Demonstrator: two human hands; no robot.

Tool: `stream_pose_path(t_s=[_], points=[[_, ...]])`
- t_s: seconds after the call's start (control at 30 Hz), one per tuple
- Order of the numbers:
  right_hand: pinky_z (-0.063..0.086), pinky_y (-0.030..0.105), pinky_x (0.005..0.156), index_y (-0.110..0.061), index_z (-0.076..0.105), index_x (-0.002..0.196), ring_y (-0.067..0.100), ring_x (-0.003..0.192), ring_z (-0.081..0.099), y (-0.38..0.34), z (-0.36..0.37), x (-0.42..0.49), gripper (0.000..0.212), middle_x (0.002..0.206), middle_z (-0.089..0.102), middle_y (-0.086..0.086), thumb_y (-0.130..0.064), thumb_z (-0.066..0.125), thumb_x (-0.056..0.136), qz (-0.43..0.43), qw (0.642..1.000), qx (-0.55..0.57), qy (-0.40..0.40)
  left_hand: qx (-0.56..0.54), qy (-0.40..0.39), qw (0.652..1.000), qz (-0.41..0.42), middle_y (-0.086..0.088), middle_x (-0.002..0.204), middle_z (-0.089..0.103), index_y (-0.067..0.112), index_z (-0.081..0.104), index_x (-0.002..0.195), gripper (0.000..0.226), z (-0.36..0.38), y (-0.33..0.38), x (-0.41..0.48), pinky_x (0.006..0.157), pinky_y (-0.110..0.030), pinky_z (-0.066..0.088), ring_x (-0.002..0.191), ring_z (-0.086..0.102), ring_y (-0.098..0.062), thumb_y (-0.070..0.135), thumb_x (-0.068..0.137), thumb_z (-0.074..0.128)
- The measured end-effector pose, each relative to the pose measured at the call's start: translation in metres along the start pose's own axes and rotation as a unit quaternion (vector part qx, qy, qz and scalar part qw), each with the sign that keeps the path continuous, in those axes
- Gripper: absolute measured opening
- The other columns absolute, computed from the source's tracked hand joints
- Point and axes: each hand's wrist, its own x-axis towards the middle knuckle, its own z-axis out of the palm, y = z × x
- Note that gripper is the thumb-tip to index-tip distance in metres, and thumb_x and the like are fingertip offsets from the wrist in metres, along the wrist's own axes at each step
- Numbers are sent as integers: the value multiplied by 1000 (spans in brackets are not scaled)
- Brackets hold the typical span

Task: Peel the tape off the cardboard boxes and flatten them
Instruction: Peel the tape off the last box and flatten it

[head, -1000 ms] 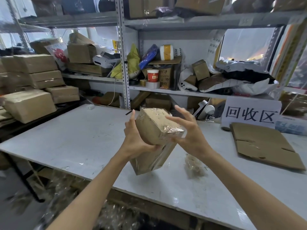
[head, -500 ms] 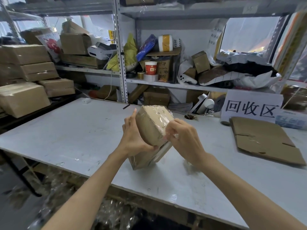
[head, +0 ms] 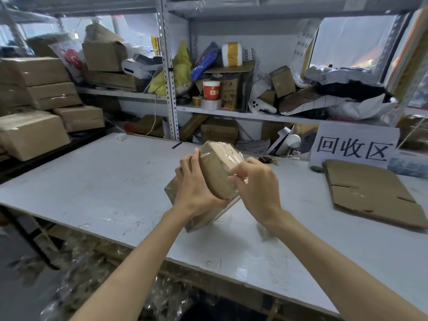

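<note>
A small brown cardboard box (head: pixel 216 172) wrapped in shiny clear tape is tilted up on one corner over the middle of the white table (head: pixel 97 188). My left hand (head: pixel 193 189) grips its left side, fingers curled over the top edge. My right hand (head: pixel 256 188) pinches the clear tape at the box's right edge, near the top. The box's lower part is partly hidden behind my left hand.
A flattened cardboard box (head: pixel 370 193) lies at the table's right, below a white sign (head: pixel 354 147) with black characters. Stacked boxes (head: pixel 34 107) stand at the left. Cluttered metal shelves (head: pixel 171 72) line the back. Crumpled tape litters the floor (head: pixel 88 269) under the table's front edge.
My right hand went from open beside the box to pinching the tape at its right edge. The box has turned a little more upright in my left hand.
</note>
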Motion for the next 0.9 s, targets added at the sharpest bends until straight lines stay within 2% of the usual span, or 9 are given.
stream_pose_path(t_s=[0.07,0.17,0.23,0.37,0.43,0.53,0.67,0.77,0.9], points=[[41,21,50,-11,72,75,19,77,59,4,-1,-5,9,80,65,2,-3,71,78,-77,997,11,22,1,-12,1000,-4,6,138,19,29,6,150,144,-1,2,4,99,-42,44,122,25,-19,77,31,71],[50,33,50,-6,68,69,19,75,59,14,-5,-11,18,80,63,5,5,59,81,-188,981,50,12,-31,-29,998,-54,4,137,21,28,9,150,146,-7,-3,12,104,-44,43,126,27,-22,77,30,76],[51,35,53,-5,68,71,20,72,60,21,-7,-11,20,81,63,4,10,59,80,-204,977,63,-5,-49,-29,996,-66,3,138,22,28,10,150,144,-11,-12,15,105,-46,42,128,28,-22,69,33,85],[51,39,50,-6,72,77,22,66,62,34,-12,-12,15,82,67,4,8,68,80,-175,983,47,16,-98,-13,994,-44,3,142,20,44,-2,148,145,-17,-23,10,104,-51,40,131,26,-23,58,36,89],[53,38,49,-11,73,95,22,64,65,35,-13,-12,16,83,69,4,-2,72,82,-168,984,35,38,-77,-23,997,-18,3,140,19,54,-7,144,142,-17,-21,8,104,-56,41,131,25,-24,58,37,86],[57,32,54,-17,54,134,17,70,68,32,-14,-9,52,93,71,3,-14,72,85,-136,989,14,62,-107,-27,994,-8,3,136,18,60,-2,142,134,-19,-23,8,103,-46,39,127,24,-22,54,41,87],[56,32,57,-17,64,122,16,92,61,30,-16,-3,43,128,55,5,-41,66,86,-46,991,-56,110,-114,-24,993,9,6,134,18,62,7,141,126,-20,-29,2,99,-40,39,124,24,-21,55,43,85],[55,38,70,-20,67,112,13,91,59,24,-12,8,41,113,60,-2,-50,64,84,27,998,49,14,-91,-28,995,17,3,135,18,58,6,143,127,-17,-22,-3,102,-52,44,127,27,-26,58,43,85],[44,21,68,-18,75,93,10,83,57,16,-2,11,28,94,67,0,-42,74,78,72,988,81,-114,-105,-51,993,8,7,136,15,56,6,142,124,-17,-16,-3,107,-52,39,123,25,-19,68,42,79]])
